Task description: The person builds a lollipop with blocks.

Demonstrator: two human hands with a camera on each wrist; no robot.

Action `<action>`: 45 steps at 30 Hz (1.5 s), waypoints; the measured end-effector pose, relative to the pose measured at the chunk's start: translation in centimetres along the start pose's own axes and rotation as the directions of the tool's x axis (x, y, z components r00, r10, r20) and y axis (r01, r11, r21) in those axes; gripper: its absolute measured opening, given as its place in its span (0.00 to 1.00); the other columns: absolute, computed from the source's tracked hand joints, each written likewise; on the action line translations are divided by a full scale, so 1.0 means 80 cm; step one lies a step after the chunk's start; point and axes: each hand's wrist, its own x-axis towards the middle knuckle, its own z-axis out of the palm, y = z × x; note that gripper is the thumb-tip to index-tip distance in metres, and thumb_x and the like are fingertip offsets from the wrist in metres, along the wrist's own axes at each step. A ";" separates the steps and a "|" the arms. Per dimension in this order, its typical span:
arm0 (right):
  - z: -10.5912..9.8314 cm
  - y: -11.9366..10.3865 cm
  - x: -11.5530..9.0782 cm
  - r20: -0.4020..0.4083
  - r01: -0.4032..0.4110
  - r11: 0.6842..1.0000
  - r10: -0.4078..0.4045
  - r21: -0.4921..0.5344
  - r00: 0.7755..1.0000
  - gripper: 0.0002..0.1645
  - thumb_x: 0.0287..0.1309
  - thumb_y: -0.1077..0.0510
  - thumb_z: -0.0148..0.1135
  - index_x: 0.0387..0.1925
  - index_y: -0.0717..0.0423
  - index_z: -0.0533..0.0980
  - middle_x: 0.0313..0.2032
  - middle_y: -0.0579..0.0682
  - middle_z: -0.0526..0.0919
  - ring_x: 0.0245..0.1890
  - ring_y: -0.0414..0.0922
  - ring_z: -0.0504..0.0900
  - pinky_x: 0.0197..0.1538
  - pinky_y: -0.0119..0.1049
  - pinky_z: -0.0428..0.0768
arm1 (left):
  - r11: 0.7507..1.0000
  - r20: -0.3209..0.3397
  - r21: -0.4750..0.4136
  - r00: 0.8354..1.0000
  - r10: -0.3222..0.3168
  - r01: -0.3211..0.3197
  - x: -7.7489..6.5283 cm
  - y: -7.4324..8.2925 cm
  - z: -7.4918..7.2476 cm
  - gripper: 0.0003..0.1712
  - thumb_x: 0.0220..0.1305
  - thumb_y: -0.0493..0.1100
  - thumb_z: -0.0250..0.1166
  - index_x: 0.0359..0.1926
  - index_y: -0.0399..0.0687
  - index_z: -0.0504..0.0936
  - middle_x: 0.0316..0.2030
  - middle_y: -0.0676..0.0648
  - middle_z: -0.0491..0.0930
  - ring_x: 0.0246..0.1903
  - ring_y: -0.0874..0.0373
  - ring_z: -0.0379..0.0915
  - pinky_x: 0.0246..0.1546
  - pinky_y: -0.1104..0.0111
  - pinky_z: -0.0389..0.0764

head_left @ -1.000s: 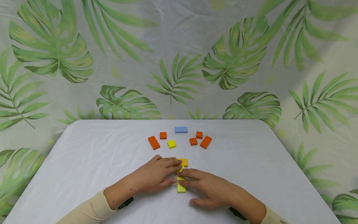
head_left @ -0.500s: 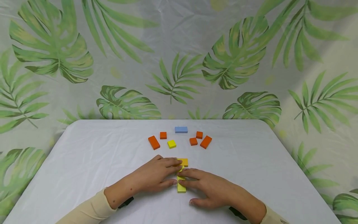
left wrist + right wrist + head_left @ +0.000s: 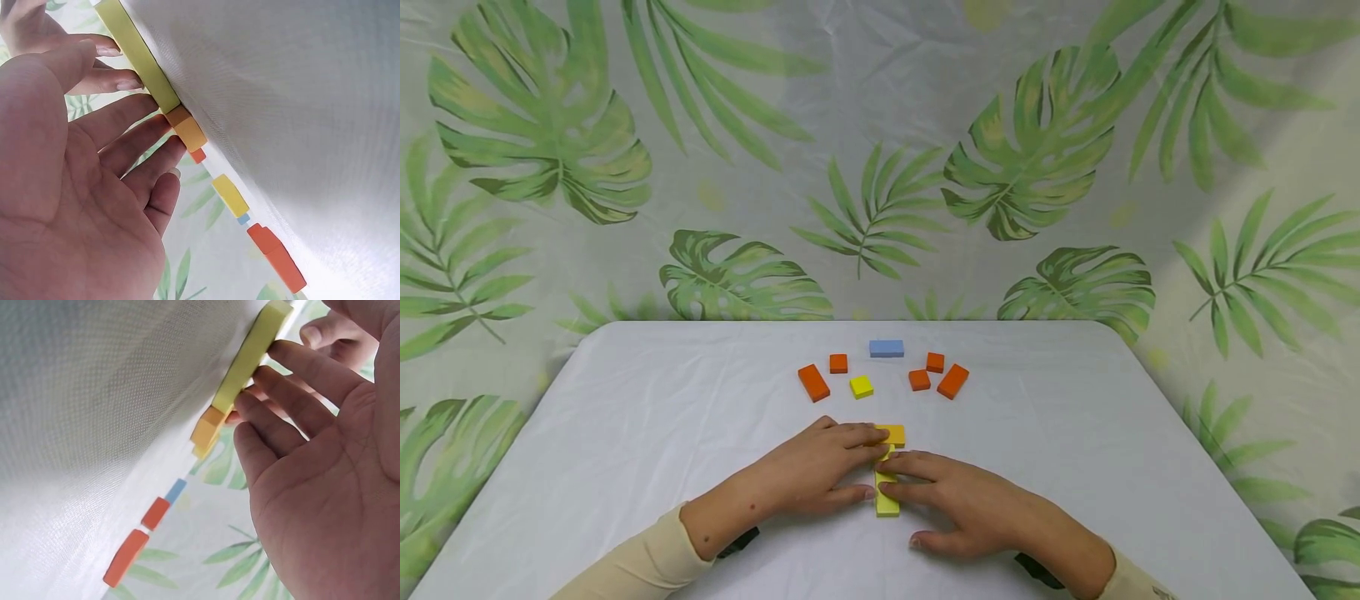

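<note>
Between both hands (image 3: 880, 487) lies the long yellow block (image 3: 886, 497), fingertips touching.

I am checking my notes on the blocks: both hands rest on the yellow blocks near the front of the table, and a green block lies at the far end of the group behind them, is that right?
Nearly. The far block is light blue, not green, as the head view shows. The rest holds: the left hand and right hand rest on the yellow blocks near the front of the table.
</note>
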 end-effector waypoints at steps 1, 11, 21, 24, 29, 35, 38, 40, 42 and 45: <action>0.000 0.000 0.000 -0.005 0.004 1.000 -0.004 0.000 1.000 0.38 0.70 0.42 0.69 0.77 0.44 0.71 0.78 0.45 0.67 0.78 0.45 0.65 0.74 0.47 0.71 | 1.000 0.000 0.001 1.000 0.000 0.000 0.000 0.000 0.000 0.35 0.78 0.63 0.59 0.77 0.54 0.74 0.78 0.54 0.66 0.77 0.60 0.63 0.67 0.57 0.70; 0.000 0.000 0.000 -0.032 0.032 0.999 -0.032 -0.005 0.999 0.37 0.70 0.42 0.69 0.76 0.46 0.72 0.77 0.46 0.68 0.78 0.45 0.66 0.74 0.47 0.72 | 1.000 -0.002 0.006 1.000 0.003 -0.003 -0.002 0.001 -0.001 0.36 0.77 0.64 0.60 0.77 0.53 0.74 0.78 0.54 0.66 0.76 0.59 0.63 0.68 0.57 0.70; -0.009 0.002 -0.002 -0.027 0.000 0.999 0.001 0.036 1.000 0.35 0.72 0.42 0.67 0.75 0.45 0.73 0.76 0.45 0.70 0.76 0.45 0.68 0.72 0.48 0.74 | 1.000 -0.004 0.000 1.000 0.002 -0.002 -0.001 0.000 -0.001 0.37 0.77 0.65 0.60 0.77 0.54 0.73 0.79 0.54 0.66 0.77 0.60 0.62 0.67 0.57 0.71; -0.013 0.005 -0.004 -0.045 -0.028 0.999 0.029 0.038 0.999 0.35 0.72 0.41 0.67 0.75 0.45 0.74 0.75 0.45 0.70 0.75 0.44 0.70 0.71 0.48 0.75 | 1.000 -0.006 -0.004 1.000 0.002 -0.002 -0.001 0.000 -0.002 0.37 0.77 0.66 0.60 0.77 0.54 0.73 0.78 0.54 0.66 0.77 0.60 0.62 0.66 0.58 0.71; -0.018 0.017 -0.005 -0.106 -0.072 0.997 0.073 0.013 0.992 0.34 0.72 0.40 0.67 0.73 0.46 0.76 0.74 0.44 0.73 0.74 0.43 0.71 0.70 0.48 0.76 | 1.000 -0.005 -0.003 1.000 0.002 -0.002 -0.001 -0.001 -0.001 0.37 0.76 0.66 0.61 0.77 0.54 0.73 0.79 0.54 0.66 0.77 0.60 0.62 0.65 0.58 0.71; -0.020 0.036 -0.006 -0.155 -0.151 0.988 0.146 -0.020 0.977 0.34 0.70 0.41 0.69 0.72 0.48 0.76 0.73 0.44 0.74 0.73 0.44 0.72 0.70 0.48 0.76 | 1.000 -0.005 0.006 1.000 0.004 -0.004 -0.002 -0.002 -0.001 0.39 0.75 0.68 0.60 0.77 0.54 0.73 0.79 0.54 0.65 0.77 0.60 0.62 0.65 0.58 0.71; -0.021 0.048 -0.006 -0.181 -0.180 0.983 0.172 -0.031 0.968 0.34 0.69 0.42 0.70 0.72 0.50 0.77 0.72 0.45 0.75 0.72 0.46 0.73 0.70 0.49 0.76 | 1.000 -0.003 0.009 1.000 0.003 -0.003 -0.002 -0.001 -0.001 0.40 0.75 0.70 0.60 0.78 0.54 0.73 0.79 0.54 0.65 0.77 0.60 0.62 0.65 0.59 0.71; -0.022 0.055 -0.005 -0.200 -0.201 0.979 0.191 -0.031 0.961 0.34 0.69 0.43 0.71 0.71 0.51 0.77 0.72 0.46 0.75 0.72 0.46 0.74 0.69 0.50 0.76 | 1.000 -0.003 0.008 1.000 0.003 -0.003 -0.002 -0.001 -0.002 0.41 0.74 0.70 0.60 0.78 0.54 0.73 0.79 0.54 0.65 0.77 0.60 0.62 0.65 0.59 0.71; -0.023 0.061 -0.005 -0.219 -0.217 0.976 0.205 -0.032 0.954 0.34 0.68 0.44 0.72 0.70 0.52 0.78 0.71 0.46 0.75 0.71 0.47 0.75 0.69 0.50 0.77 | 1.000 -0.003 0.005 1.000 0.003 -0.003 -0.002 -0.001 -0.002 0.41 0.74 0.70 0.60 0.77 0.54 0.73 0.79 0.54 0.66 0.77 0.60 0.62 0.65 0.59 0.71; -0.025 0.069 -0.005 -0.246 -0.234 0.972 0.222 -0.022 0.944 0.33 0.67 0.45 0.73 0.69 0.53 0.78 0.70 0.47 0.76 0.69 0.47 0.77 0.68 0.49 0.78 | 1.000 0.000 -0.001 1.000 0.002 -0.002 -0.002 -0.001 -0.003 0.41 0.74 0.70 0.61 0.77 0.54 0.73 0.79 0.54 0.66 0.77 0.60 0.61 0.66 0.59 0.71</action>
